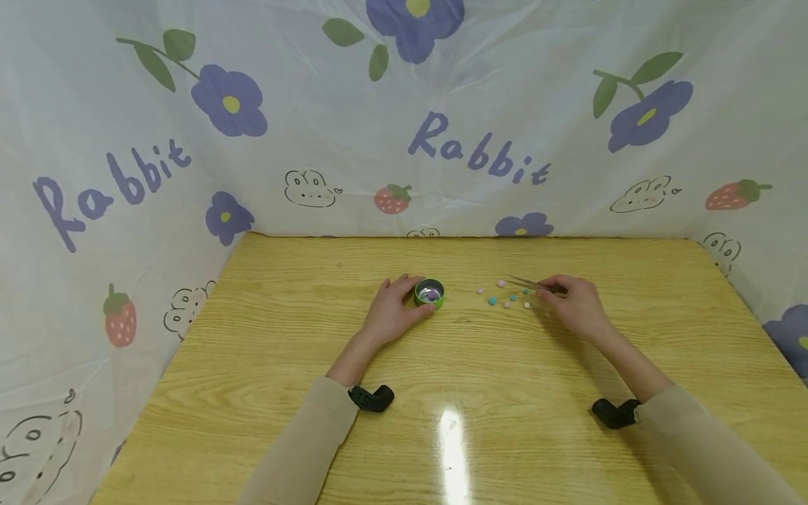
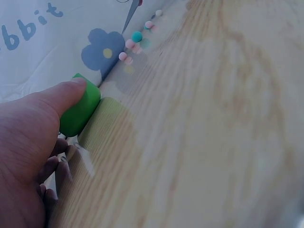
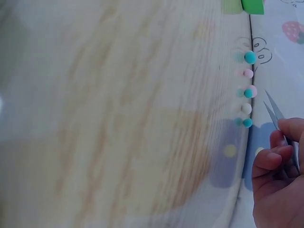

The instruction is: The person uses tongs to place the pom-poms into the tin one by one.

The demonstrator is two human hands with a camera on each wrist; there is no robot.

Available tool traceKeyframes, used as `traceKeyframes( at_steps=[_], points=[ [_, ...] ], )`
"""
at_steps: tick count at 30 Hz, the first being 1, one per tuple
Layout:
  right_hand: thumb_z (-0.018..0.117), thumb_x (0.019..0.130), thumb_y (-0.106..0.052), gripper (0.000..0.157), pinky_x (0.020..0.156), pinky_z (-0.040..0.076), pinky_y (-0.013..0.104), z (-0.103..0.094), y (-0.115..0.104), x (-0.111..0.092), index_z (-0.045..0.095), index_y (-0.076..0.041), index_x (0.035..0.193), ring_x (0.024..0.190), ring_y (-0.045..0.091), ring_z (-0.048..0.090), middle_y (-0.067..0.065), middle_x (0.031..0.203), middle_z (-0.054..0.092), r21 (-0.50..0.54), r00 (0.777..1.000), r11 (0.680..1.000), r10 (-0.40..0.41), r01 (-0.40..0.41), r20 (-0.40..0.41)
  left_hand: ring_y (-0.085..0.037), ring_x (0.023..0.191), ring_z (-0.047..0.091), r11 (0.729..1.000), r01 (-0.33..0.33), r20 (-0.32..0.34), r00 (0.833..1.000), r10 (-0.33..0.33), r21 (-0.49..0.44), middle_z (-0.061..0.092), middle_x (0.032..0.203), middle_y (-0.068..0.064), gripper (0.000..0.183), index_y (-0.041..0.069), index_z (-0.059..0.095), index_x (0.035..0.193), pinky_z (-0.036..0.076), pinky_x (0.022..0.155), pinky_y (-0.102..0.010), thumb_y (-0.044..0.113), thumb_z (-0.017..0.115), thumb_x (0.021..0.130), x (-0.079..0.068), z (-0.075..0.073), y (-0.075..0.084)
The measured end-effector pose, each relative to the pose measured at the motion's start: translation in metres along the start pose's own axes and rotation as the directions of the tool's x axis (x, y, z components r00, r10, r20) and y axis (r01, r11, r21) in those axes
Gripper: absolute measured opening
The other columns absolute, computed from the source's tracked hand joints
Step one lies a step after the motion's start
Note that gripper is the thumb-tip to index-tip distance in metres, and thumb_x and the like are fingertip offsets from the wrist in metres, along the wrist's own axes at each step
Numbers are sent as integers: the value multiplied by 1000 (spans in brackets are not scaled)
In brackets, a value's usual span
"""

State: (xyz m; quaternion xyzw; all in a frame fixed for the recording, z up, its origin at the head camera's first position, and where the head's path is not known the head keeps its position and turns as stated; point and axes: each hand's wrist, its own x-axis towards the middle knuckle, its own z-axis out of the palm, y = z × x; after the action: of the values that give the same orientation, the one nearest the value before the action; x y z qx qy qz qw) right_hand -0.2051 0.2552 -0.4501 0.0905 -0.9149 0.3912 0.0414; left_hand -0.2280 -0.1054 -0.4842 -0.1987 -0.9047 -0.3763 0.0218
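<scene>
My left hand (image 1: 393, 308) holds a small round green tin (image 1: 438, 305), with the thumb on its near side and the fingers round its far left. A purple bead-like ball (image 1: 432, 295) lies inside the tin. In the left wrist view, the thumb presses the tin's green wall (image 2: 84, 111). My right hand (image 1: 576, 305) pinches metal tweezers (image 1: 525, 283); in the right wrist view their two tips (image 3: 269, 99) stand apart with nothing between them. Beneath and left of the tweezers lie several small balls, among them a pink one (image 1: 501, 283), a blue one (image 1: 492, 301) and a white one (image 1: 527, 306).
The wood-grain table (image 1: 492, 372) reaches back to a white printed curtain (image 1: 353, 126), which hangs behind and along the sides. Black wrist devices (image 1: 372, 398) sit at both cuffs. A bright reflection shows on the table's near middle.
</scene>
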Motion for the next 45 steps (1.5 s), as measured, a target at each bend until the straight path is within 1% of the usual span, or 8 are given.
traceKeyframes(
  at_steps=[2,4,9,16,19,28,38,45],
  points=[
    [64,102,-10,27,83,58,52,0,0,1,69,9,121,106,44,66,27,114,69,-7,1000,1000,13,-13,8,-36,146,39,1000,-1,-1,1000,1,-1,59,144,-16,63,6,58,145,12,126,-51,35,78,93,0,0,0],
    [64,102,-10,27,79,58,46,0,1,2,69,9,121,105,43,66,27,114,69,-12,1000,1000,23,-23,14,-37,146,39,1000,-4,-4,1000,4,-1,59,144,-16,63,6,58,145,12,126,-51,35,78,93,0,1,0],
    [65,101,-11,26,71,54,35,0,2,3,70,8,119,103,42,67,26,112,71,-28,999,999,40,-40,18,-36,146,39,1000,-4,-1,1000,4,1,59,143,-15,62,7,58,145,12,125,-51,36,78,93,1,1,0],
    [67,101,-12,26,63,51,28,3,0,4,71,8,117,101,42,68,24,108,72,-18,1000,1000,21,-21,19,-37,145,40,1000,-11,-3,1000,11,2,60,143,-15,62,7,59,145,12,125,-52,35,78,93,1,0,1],
    [67,101,-13,26,62,50,26,4,0,4,71,7,117,100,41,67,24,108,72,-11,1000,1000,19,-19,24,-37,145,40,1000,-10,-3,1000,10,3,60,143,-15,62,6,58,145,12,125,-52,35,78,93,1,0,1],
    [65,102,-11,26,59,49,29,4,2,3,71,7,119,96,38,67,24,109,72,-19,999,1000,21,-20,32,-37,145,40,1000,-12,-1,1000,12,1,60,143,-14,62,7,58,145,12,125,-52,35,78,93,1,0,0],
    [65,102,-11,27,56,49,28,5,3,3,70,9,119,87,32,67,25,108,71,-9,999,1000,17,-16,44,-37,146,39,1000,-8,-4,1000,8,-7,59,143,-15,62,7,58,145,12,125,-52,35,78,93,1,0,1],
    [65,102,-10,25,57,51,27,6,5,4,70,8,118,89,34,69,25,109,71,-21,999,1000,-8,9,36,-36,146,39,1000,-9,0,1000,9,-3,60,143,-14,62,7,58,145,12,125,-51,35,78,93,1,-1,0]
  ],
)
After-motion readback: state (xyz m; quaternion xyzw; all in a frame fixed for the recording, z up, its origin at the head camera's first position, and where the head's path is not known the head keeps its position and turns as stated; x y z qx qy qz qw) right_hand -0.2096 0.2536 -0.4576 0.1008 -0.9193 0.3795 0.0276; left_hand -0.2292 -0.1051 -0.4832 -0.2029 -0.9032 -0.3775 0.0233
